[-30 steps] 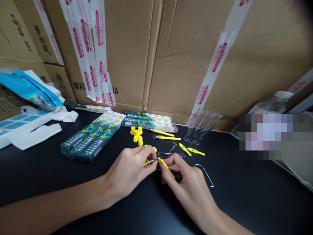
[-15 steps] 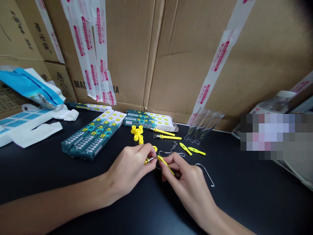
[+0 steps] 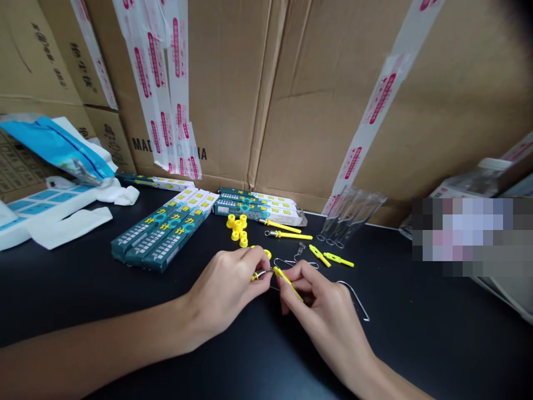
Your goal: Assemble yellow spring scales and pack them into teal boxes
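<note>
My left hand (image 3: 228, 284) pinches a small metal spring (image 3: 261, 273) with a yellow end piece, partly hidden by the fingers. My right hand (image 3: 327, 303) grips a slim yellow plastic rod (image 3: 289, 283) between thumb and fingers. The rod's upper end meets the spring's wire end; whether they are hooked together I cannot tell. Just beyond the fingers lie bent wire hooks (image 3: 306, 265) and a loose spring (image 3: 302, 246). Two more yellow rods (image 3: 339, 259) rest to the right of these. Yellow rods with springs attached (image 3: 289, 235) lie farther back, near several yellow caps (image 3: 237, 225).
Dark green force-gauge boxes (image 3: 164, 230) lie at left, with more boxes (image 3: 254, 205) at the back. Clear tubes (image 3: 350, 216) lean against the cardboard (image 3: 225, 83). A large wire hook (image 3: 356, 300) lies right of my hand. A power strip (image 3: 45, 208) is at far left.
The whole view has shifted slightly, so everything sits a little farther right. Both hands keep the same hold, the rod's end still against the spring.
</note>
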Demonstrator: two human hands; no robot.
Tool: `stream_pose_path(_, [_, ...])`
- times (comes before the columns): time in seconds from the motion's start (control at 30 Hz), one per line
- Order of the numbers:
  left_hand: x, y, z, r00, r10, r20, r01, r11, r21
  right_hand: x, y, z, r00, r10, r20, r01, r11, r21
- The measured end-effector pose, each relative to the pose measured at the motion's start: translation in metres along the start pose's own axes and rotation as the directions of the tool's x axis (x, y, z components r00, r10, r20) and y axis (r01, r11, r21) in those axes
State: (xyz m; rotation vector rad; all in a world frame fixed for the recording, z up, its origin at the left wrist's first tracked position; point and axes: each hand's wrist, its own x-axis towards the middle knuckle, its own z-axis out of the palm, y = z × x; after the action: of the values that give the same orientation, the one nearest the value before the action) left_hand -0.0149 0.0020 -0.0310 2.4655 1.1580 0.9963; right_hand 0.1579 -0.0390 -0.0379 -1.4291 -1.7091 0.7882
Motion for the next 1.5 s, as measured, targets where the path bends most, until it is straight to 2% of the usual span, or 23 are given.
stream_pose_path(0.63, [0.000, -0.001, 0.001, 1.000, 0.008, 0.029, -0.009, 1.000, 0.021, 0.002, 0.000, 0.000, 0.998, -0.020, 0.055, 0.019, 1.000, 0.006])
stream_pose_path(0.83, [0.001, -0.002, 0.000, 0.995, -0.071, 0.071, 0.073, 0.997, -0.026, 0.007, 0.001, -0.002, 0.993, 0.026, 0.119, -0.037, 0.995, 0.090])
stream_pose_path(1.07, [0.003, -0.003, 0.001, 0.987, -0.128, 0.100, 0.134, 0.990, -0.050, 0.010, 0.000, -0.003, 0.988, 0.050, 0.143, -0.059, 0.997, 0.057])
stream_pose_path(1.5, [0.005, -0.002, -0.001, 0.986, -0.125, 0.111, 0.130, 0.991, -0.036, 0.013, 0.001, -0.002, 0.982, 0.058, 0.181, -0.072, 0.995, 0.071])
